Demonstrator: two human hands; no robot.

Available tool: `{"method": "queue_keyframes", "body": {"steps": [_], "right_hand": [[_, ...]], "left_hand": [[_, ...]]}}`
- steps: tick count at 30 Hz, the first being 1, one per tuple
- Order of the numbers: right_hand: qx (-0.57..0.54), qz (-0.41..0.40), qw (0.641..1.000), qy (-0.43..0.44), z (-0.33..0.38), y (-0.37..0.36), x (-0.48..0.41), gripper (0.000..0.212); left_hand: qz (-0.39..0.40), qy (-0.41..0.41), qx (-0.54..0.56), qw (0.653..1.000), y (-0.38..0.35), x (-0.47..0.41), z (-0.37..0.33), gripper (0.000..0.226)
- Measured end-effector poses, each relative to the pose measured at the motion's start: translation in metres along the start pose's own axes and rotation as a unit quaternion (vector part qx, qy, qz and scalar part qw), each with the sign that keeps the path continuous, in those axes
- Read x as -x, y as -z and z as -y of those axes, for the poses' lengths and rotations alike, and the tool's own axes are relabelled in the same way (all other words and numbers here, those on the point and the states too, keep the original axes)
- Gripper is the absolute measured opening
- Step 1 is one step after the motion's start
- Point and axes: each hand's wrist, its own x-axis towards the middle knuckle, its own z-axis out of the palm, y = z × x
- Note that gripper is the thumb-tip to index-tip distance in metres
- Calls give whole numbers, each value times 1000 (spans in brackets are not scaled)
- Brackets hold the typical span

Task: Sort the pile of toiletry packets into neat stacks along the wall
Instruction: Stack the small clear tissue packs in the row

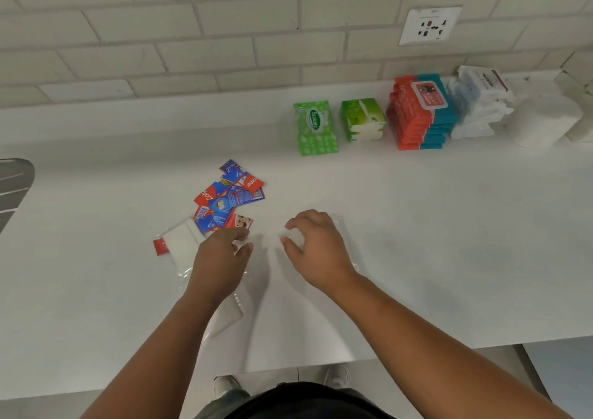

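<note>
Red Colgate sachets (229,195) | green Sanicare pack (315,127) | left hand (219,263), right hand (317,250) grip clear packets (294,237)

1. Ahead of you stands an off-white brick-tile wall (192,33) with pale grout lines, softly and evenly lit.
2. On it, up to your right, you see a white square socket plate (430,25) with dark pin holes.
3. Below the wall runs a smooth white counter (449,242), with a low white upstand where it meets the tiles.
4. At your far left, a grey ribbed metal drainboard (12,184) cuts into the counter.
5. Past the counter's near edge you see a light grey floor (561,373).
</note>
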Motion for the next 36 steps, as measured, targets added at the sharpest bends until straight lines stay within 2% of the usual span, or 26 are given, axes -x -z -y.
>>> {"method": "queue_keyframes", "body": {"steps": [4,8,11,18,22,26,28,30,33,36], "right_hand": [[28,68,997,1,28,-35,-5,39],[142,113,983,-21,44,-69,-6,52],[197,116,973,-40,50,-88,-4,57],[174,107,978,-43,53,-104,-6,55],[136,78,985,-73,52,-105,-3,69],[46,63,988,-132,50,-101,-6,71],[-67,44,981,-179,48,-95,-9,67],[-200,5,955,-217,45,-88,-10,65],[-378,-32,890,-253,44,-75,-7,59],[-468,6,851,-237,43,-59,-3,33]], "left_hand": [[4,-1,-32,999,21,-11,34,43],[57,-32,-170,983,27,-22,57,69],[86,-56,-218,971,28,-32,66,77],[141,-89,-263,950,30,-56,68,85],[158,-106,-257,947,36,-66,61,66],[144,-125,-99,977,45,-68,51,33],[116,-114,0,987,51,-65,46,22],[88,-75,115,987,54,-61,41,16],[64,-4,280,958,53,-52,32,15],[67,51,412,908,45,-41,18,13]]}}
